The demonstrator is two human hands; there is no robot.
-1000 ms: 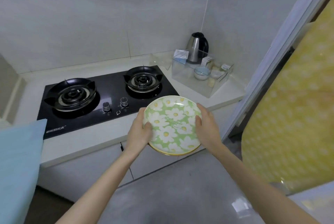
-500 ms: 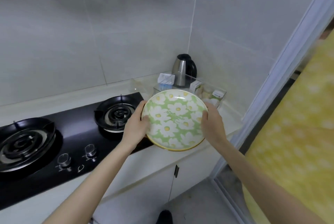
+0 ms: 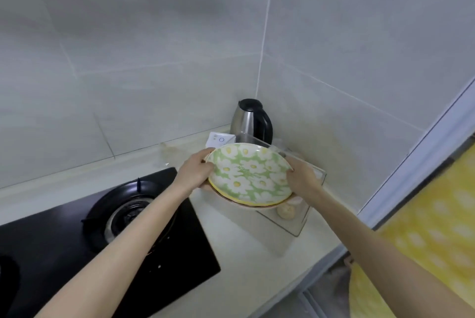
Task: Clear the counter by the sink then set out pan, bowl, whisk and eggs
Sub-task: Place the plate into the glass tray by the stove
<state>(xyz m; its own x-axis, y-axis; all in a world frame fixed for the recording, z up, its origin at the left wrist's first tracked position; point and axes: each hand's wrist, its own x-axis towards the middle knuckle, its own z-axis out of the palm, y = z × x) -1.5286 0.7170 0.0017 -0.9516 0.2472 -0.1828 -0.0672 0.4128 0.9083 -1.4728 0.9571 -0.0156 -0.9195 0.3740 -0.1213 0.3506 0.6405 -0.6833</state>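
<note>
Above the right-hand corner of the worktop (image 3: 244, 240), both hands hold a stack of two plates level, or nearly so. The upper item is the green plate (image 3: 250, 172), printed with white and yellow flowers and edged in yellow. Directly under it sits a second plate (image 3: 246, 206), of which only a pinkish-brown rim shows along the near edge.

The left hand (image 3: 194, 172) grips the left side of the stack. Its thumb lies over the rim of the green plate and its fingers curl underneath, out of sight. The right hand (image 3: 302, 177) grips the opposite side in the same way, thumb on the rim and fingers below. Neither hand is spread flat; each is closed round the plate edge.

The stack is over a clear box (image 3: 295, 225) that stands on the worktop against the right wall. Whether the lower plate touches the top edge of the box cannot be told. A pale round item (image 3: 285, 212) is visible inside the box, below the near rim of the stack.

Behind the plates, a steel kettle (image 3: 250, 118) with a black lid and handle stands in the wall corner. A small white carton (image 3: 219, 139) sits just beside it on the left. A black hob (image 3: 180, 253) with a gas burner (image 3: 128, 212) occupies the worktop to the left, beneath the left forearm. A yellow patterned cloth (image 3: 424, 240) fills the right edge of the view.
</note>
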